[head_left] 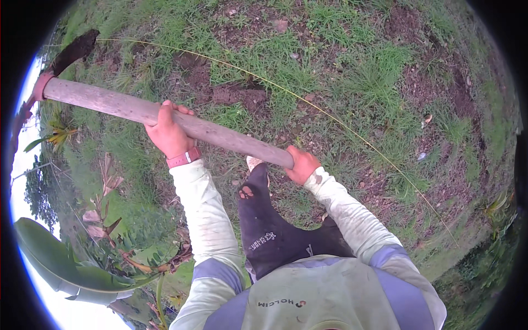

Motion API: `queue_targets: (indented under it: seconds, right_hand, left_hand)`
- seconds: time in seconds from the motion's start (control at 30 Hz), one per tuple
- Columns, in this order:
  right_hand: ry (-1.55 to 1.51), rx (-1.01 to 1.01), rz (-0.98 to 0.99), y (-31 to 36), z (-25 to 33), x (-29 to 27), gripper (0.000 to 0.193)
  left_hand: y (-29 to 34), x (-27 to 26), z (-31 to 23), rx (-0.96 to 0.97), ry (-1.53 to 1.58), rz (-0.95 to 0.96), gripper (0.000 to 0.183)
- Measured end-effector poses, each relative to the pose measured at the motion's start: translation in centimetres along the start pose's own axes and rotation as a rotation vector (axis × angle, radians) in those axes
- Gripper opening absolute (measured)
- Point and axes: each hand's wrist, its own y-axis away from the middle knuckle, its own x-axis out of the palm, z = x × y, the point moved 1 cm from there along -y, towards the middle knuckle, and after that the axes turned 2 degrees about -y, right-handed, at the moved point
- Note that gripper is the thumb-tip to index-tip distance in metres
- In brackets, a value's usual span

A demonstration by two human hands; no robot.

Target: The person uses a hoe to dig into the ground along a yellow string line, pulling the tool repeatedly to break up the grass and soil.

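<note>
Digging tool [121, 106] on wearer's side of yellow string [341, 122]; long axis slants, head [42, 87] pointing left and forward to string's left stretch, butt back toward body. Left grip [169, 132] wrapped round mid-handle, right grip [302, 166] closed on butt.

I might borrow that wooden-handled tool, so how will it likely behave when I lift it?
The wooden handle looks thick and straight, so it should stay stiff. The dark blade sits far beyond the left hand, so that end probably feels heavier and may dip. The wood looks fairly smooth and rounded, so it might twist in a loose grip.
</note>
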Motion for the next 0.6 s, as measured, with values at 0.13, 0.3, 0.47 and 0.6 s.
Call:
queue_targets:
  seconds: [0.13, 0.3, 0.47, 0.6]
  right_hand:
    - [0.053, 0.045, 0.082, -5.2, -1.1, -1.9, 0.032]
    - [0.239, 0.55, 0.345, 5.7, -13.1, 0.2, 0.036]
    - [0.084, 0.641, 0.342, 12.3, 0.6, 2.3, 0.048]
    - [-0.144, 0.498, 0.524, 7.2, 12.5, 1.1, 0.046]
  left_hand:
    - [-4.1, 0.7, 4.2, 0.072, -0.027, -0.104, 0.02]
    - [4.8, 0.4, 30.9, -0.547, -0.106, -0.144, 0.041]
    - [5.6, -2.0, 35.8, -1.128, -0.225, 0.201, 0.017]
    - [-4.7, -7.6, 30.2, -1.217, -0.056, 0.285, 0.012]
